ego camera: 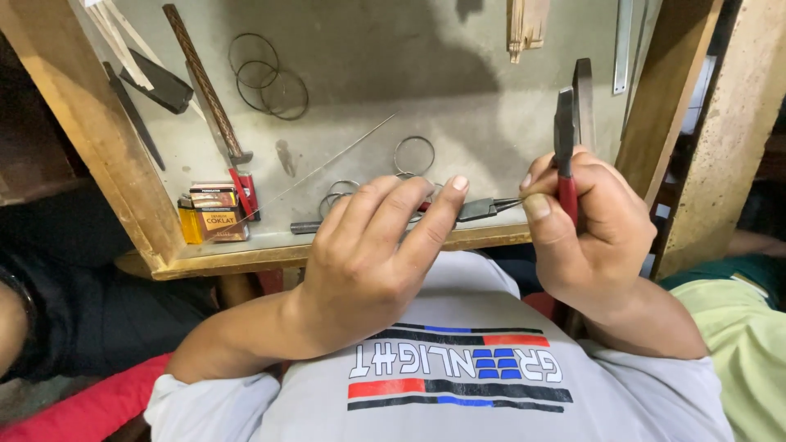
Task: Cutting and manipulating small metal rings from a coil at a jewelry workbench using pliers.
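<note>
A: what's in the hands?
B: left hand (368,254) is curled round small pliers (483,209) at the tray (327,250) edge. Right hand (585,225) fists red pliers (565,147), thumb and forefinger pinching wire (509,202).

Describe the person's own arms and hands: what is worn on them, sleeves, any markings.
Both the left hand and the right hand are bare: no gloves, rings or watch visible. Forearms are uncovered; short light grey sleeves begin near the elbows. Fingernails are short.
</note>
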